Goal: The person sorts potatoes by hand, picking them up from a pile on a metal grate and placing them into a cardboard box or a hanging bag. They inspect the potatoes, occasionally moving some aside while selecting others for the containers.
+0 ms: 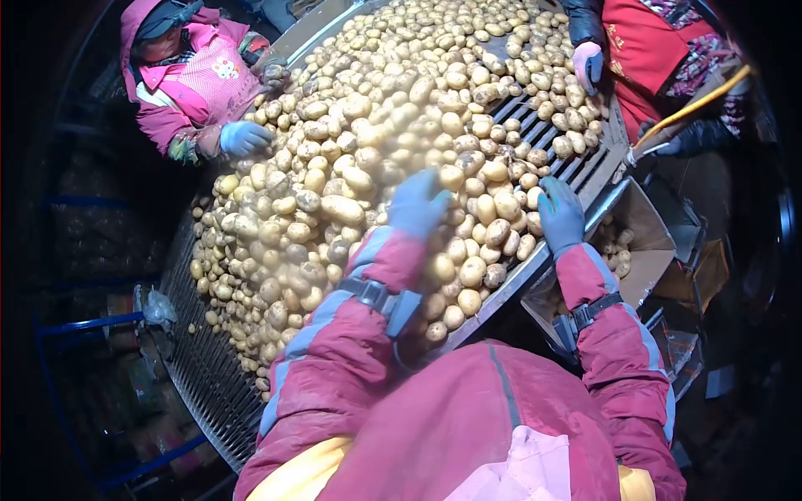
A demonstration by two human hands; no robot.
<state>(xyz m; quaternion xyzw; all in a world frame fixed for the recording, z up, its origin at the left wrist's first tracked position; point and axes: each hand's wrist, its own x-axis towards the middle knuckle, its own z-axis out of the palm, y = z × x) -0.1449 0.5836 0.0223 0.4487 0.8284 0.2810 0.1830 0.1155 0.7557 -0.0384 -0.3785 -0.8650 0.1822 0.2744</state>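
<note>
Left slats (pixel 200 376): I see the metal grate at the far left, the heap of potatoes (pixel 288 196) covering its upper part.
Left co-worker (pixel 213 79): a person in pink across the heap from me, one blue-gloved hand (pixel 243 139) at the heap's edge, well apart from my pair.
Heap: it lies ahead of both my hands and spreads farther out on the left side, so I judge the left to be better placed over its bulk.
Long potato (pixel 342 209): to the left of my left hand (pixel 415 204), near but apart; its long axis runs roughly crosswise, one end towards that hand, which is clearly the nearer of the two.
Left hand: gloved, reaching onto the heap, thumb apart from the fingers. It is blurred on my feed, so I cannot fairly say whether it grips a potato.
Between the hands: a band of potatoes (pixel 494 171), within short reach of either side.
Right hand (pixel 561 215): gloved, at the heap's right edge, just beside the nearest potatoes, fingers pointing away from me. I see no potato in it, but its palm is hidden and I cannot tell its grasp.
Right slats (pixel 575 167): bars beyond that hand, slanting up to the right.
Right co-worker (pixel 639 50): a person in red, gloved hand (pixel 588 67) beside the heap.
Cardboard box (pixel 650 250): below the table's edge, right of my right hand, with potatoes inside.
</note>
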